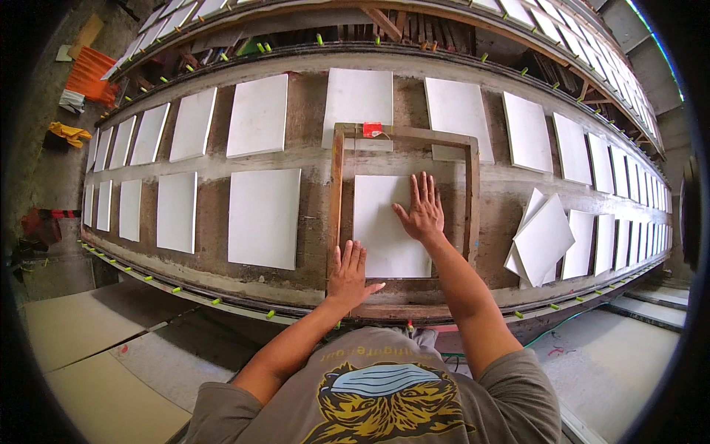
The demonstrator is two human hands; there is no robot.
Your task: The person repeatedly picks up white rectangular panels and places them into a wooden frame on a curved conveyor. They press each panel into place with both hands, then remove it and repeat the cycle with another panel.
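A wooden frame [336,194] lies on the long table in front of me, with a white rectangular panel [384,237] within its outline. My right hand [421,211] rests on the upper right of that panel, palm down with fingers stretched. At the panel's lower left corner is my left hand [350,272], flat and open, its fingers along the frame's left side and its thumb pointing right over the panel. Neither hand grips anything. The frame's far end overlaps two panels of the back row. Whether mesh spans the frame, I cannot tell.
Two rows of white panels [264,218] run along the table [314,159]. Several loose panels [545,238] lie skewed in a pile at the right. A red tag [372,130] sits on the frame's far bar. Small green pegs [271,314] line the table edges. Another panel-covered table stands beyond.
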